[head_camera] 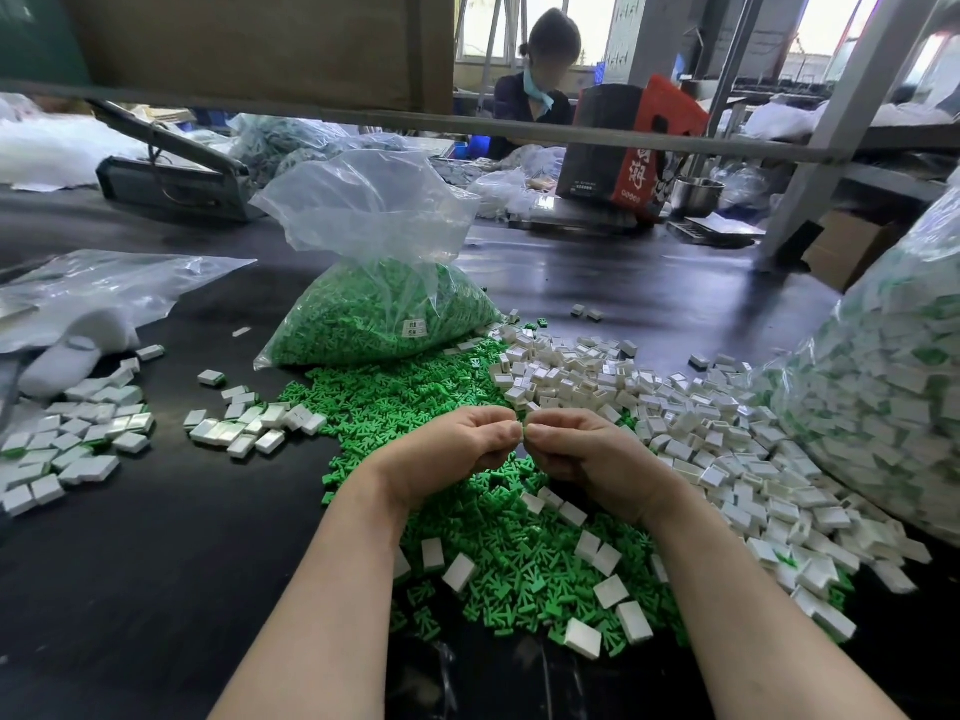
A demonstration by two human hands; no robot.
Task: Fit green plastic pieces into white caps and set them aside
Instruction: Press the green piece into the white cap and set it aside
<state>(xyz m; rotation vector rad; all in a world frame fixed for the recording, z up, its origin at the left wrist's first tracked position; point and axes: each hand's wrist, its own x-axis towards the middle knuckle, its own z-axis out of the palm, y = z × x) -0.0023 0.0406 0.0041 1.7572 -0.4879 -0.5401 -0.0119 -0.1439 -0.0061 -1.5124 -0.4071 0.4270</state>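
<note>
Item 1: our left hand (457,444) and right hand (576,449), meeting fingertip to fingertip at the centre of the view above the dark desk (156,563). Both have curled fingers pinching a small white plastic cap (521,427) between them; only a sliver of it shows, and we cannot tell whether a green piece sits inside.

Item 2: loose heap of small green plastic pieces (395,392), spread under and around our hands from 12 to 6 o'clock.

Item 3: heap of empty white rectangular plastic caps (701,433), at 2 to 4 o'clock of the hands, touching the green heap; a few lie scattered on the green at 6 o'clock.

Item 4: cluster of finished white caps with green inside (93,439), set at 9 o'clock, well apart from the hands.

Item 5: clear plastic bag of green pieces (379,314), open-topped, at 12 o'clock.

Item 6: large clear bag of assembled white-and-green caps (883,381), at 3 o'clock by the right edge.

Item 7: a seated person (535,85) across the desk, at 12 o'clock, far back.
</note>
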